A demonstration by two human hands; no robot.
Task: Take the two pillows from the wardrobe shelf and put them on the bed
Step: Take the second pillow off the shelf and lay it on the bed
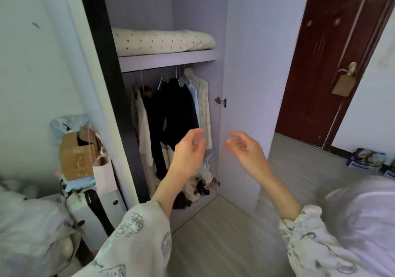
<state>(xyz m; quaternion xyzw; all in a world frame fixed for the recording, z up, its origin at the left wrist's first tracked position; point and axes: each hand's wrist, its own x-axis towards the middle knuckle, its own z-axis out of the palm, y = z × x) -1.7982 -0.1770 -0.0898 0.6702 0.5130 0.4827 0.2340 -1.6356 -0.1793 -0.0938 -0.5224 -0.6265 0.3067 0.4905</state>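
Head view: left hand [189, 148] and right hand [245, 148], fingers apart and empty, rise toward the dotted pillow [162, 40] on the far shelf [166, 59]; best gripped at both ends.

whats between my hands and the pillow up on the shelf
In the head view, the hanging clothes and the shelf board sit between the raised left hand, right hand and the dotted pillow. Both hands are empty.

Soft dotted cloth pillow [162, 40], matt lilac laminate shelf [166, 59], glossy dark wood door [324, 63], brown cardboard box [74, 157]
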